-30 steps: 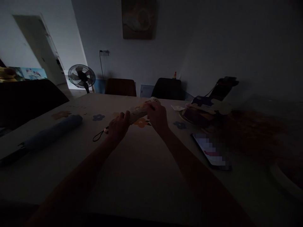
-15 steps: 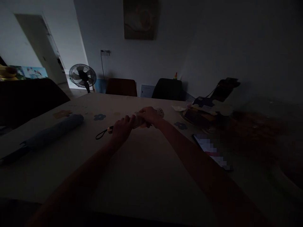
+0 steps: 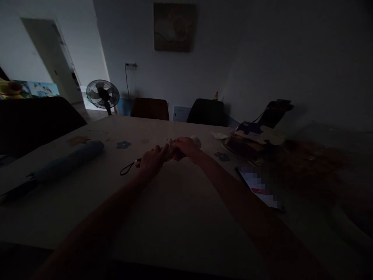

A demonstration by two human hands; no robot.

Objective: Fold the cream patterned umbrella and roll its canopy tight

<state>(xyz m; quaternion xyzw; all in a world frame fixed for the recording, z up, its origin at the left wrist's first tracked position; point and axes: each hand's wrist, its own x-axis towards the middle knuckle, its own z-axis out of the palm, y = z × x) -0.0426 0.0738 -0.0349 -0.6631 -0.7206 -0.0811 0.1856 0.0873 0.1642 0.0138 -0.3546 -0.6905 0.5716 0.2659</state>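
A light-coloured folded umbrella [image 3: 197,141] with dark spots lies across the middle of the table. Its short handle and black wrist loop [image 3: 127,168] point to the left. My left hand [image 3: 152,158] is wrapped round the umbrella near the handle. Further along, my right hand [image 3: 186,147] grips the fabric with its fingers bent, close beside the left. Both hands hide most of the umbrella's middle, and the dim light blurs the detail.
A blue-grey folded umbrella [image 3: 70,161] lies at the left of the table [image 3: 175,217]. On the right are a phone [image 3: 260,188], a cluttered pile of packages [image 3: 250,140] and a dark reddish mass. Chairs [image 3: 150,109] and a fan [image 3: 102,94] stand beyond the table.
My right hand has shifted slightly and its fingers have curled further round the umbrella's fabric. My left hand stays near the handle. The view has tilted up a little.
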